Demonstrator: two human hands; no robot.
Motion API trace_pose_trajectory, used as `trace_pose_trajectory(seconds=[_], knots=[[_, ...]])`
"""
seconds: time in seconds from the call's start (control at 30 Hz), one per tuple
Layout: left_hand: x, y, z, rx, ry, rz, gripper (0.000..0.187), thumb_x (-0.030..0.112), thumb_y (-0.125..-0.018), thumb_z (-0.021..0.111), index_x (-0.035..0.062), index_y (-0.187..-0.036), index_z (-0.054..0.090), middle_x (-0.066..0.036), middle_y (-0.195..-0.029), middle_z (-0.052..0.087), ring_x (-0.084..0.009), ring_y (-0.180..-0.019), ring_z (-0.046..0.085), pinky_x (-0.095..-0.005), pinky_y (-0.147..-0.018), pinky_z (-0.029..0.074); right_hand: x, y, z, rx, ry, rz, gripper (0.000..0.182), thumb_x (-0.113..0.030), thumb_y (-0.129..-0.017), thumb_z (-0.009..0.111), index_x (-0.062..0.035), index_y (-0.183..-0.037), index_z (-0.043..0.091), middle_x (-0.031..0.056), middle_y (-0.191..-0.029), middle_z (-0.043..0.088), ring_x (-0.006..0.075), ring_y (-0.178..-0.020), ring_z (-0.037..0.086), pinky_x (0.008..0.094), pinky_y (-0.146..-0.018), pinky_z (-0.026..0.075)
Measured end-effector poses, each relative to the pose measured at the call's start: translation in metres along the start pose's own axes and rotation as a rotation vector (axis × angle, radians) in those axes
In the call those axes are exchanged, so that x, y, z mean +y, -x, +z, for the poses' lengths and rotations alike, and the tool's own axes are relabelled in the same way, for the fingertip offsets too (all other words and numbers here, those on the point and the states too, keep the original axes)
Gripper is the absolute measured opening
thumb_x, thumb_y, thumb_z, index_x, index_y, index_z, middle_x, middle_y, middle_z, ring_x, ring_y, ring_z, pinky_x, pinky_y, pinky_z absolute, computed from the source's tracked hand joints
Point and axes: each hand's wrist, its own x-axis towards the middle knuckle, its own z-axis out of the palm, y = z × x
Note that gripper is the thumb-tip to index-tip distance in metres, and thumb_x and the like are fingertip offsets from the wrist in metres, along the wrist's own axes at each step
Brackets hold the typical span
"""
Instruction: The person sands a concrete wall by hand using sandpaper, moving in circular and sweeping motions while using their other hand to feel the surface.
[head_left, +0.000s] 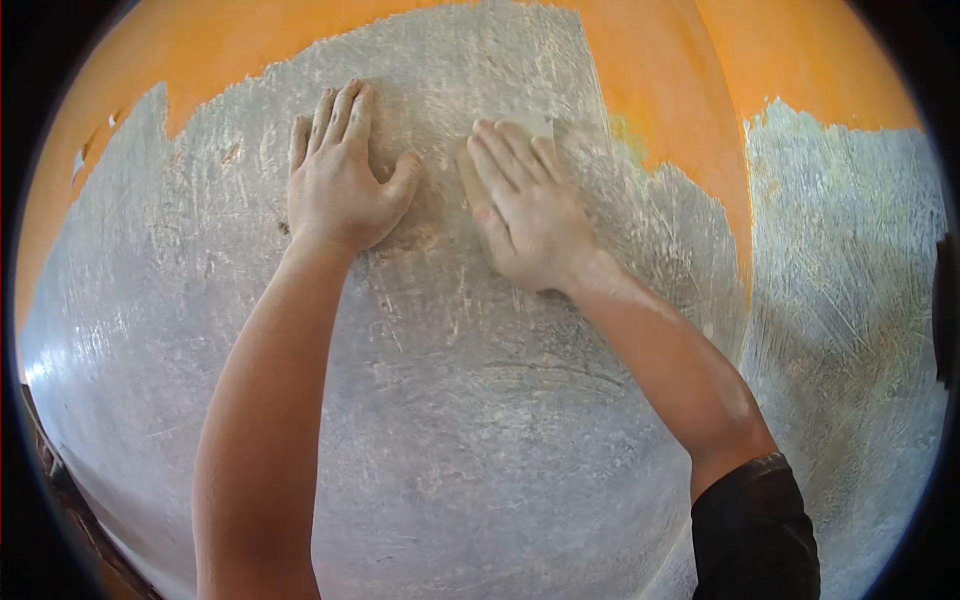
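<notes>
Against the scraped grey wall (480, 430), toward the left, the left hand (340, 180) lies flat with its fingers spread and slightly curled, palm pressed to the rough surface and gripping nothing; it looks to be a brace rather than a working hand. Just beside it, a thumb's gap apart, the right hand (525, 210) is laid over a small pale sanding pad (530, 125), its fingers extended and pressed down on top so that only the pad's upper edge and one corner show beyond the fingertips. The pad sits high on the wall, near the ragged border where the remaining orange paint (650, 70) begins. Judging by how it lies flat under the fingers, the pad is probably thin, light and somewhat flexible, easily held by flat pressure from the palm and fingers rather than by a pinch; its grit should keep it from sliding out, though a loose corner could fold or tear. Whether a stiff block backs it cannot be told. Further right, a vertical strip of orange divides this wall face from another scraped grey patch (850, 260), and a dark sleeve (755, 530) covers the right upper arm.
</notes>
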Motion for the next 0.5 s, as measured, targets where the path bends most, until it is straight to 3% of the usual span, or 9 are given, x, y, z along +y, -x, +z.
trace_pose_trajectory(seconds=[0.07, 0.17, 0.27, 0.37, 0.47, 0.5], knots=[[0.000, -0.003, -0.001, 0.005, -0.001, -0.017, 0.074, 0.042, -0.086, 0.052, 0.0077, -0.148, 0.032, -0.008, -0.156, 0.030, -0.0245, -0.146, 0.020, -0.0405, -0.121, 0.012, 0.020, -0.041, 0.005, 0.072, -0.078, 0.046, 0.062, -0.032, -0.099, 0.022, 0.0023, -0.150, 0.018, 0.0156, -0.159, 0.017, 0.0266, -0.148, 0.011, 0.0443, -0.121, 0.005], [-0.002, -0.002, 0.000, 0.015, -0.007, -0.010, 0.072, 0.042, -0.087, 0.050, 0.0074, -0.148, 0.033, -0.008, -0.156, 0.030, -0.0248, -0.146, 0.019, -0.0406, -0.121, 0.012, 0.026, -0.094, 0.017, 0.194, -0.074, 0.285, 0.062, -0.032, -0.099, 0.022, 0.0017, -0.151, 0.017, 0.0144, -0.159, 0.017, 0.0262, -0.149, 0.011, 0.0448, -0.120, 0.005], [-0.007, 0.001, 0.004, 0.035, -0.028, 0.034, 0.068, 0.040, -0.090, 0.046, 0.0072, -0.148, 0.033, -0.008, -0.156, 0.030, -0.0248, -0.147, 0.019, -0.0414, -0.121, 0.012, 0.000, -0.076, 0.025, 0.190, 0.018, 0.244, 0.062, -0.032, -0.099, 0.023, 0.0016, -0.151, 0.017, 0.0143, -0.159, 0.017, 0.0274, -0.148, 0.011, 0.0445, -0.120, 0.005], [-0.013, 0.010, 0.008, 0.034, -0.046, 0.072, 0.065, 0.038, -0.092, 0.042, 0.0074, -0.148, 0.033, -0.008, -0.155, 0.030, -0.0251, -0.147, 0.019, -0.0426, -0.121, 0.012, -0.037, -0.001, 0.008, 0.032, -0.034, 0.103, 0.062, -0.032, -0.100, 0.022, 0.0023, -0.151, 0.016, 0.0151, -0.159, 0.016, 0.0288, -0.148, 0.010, 0.0455, -0.120, 0.006], [-0.015, 0.012, 0.006, 0.036, -0.063, 0.086, 0.063, 0.037, -0.093, 0.041, 0.0077, -0.149, 0.032, -0.008, -0.155, 0.030, -0.0255, -0.146, 0.020, -0.0435, -0.120, 0.012, -0.015, 0.020, 0.000, -0.112, 0.050, -0.050, 0.062, -0.032, -0.099, 0.021, 0.0030, -0.150, 0.018, 0.0163, -0.159, 0.017, 0.0301, -0.148, 0.011, 0.0471, -0.120, 0.006], [-0.014, 0.012, 0.005, 0.040, -0.060, 0.087, 0.063, 0.037, -0.093, 0.041, 0.0077, -0.149, 0.032, -0.008, -0.155, 0.031, -0.0256, -0.146, 0.020, -0.0436, -0.120, 0.012, -0.008, 0.011, 0.003, -0.039, 0.012, 0.002, 0.062, -0.032, -0.099, 0.021, 0.0024, -0.150, 0.019, 0.0163, -0.159, 0.017, 0.0303, -0.148, 0.012, 0.0472, -0.120, 0.006]])
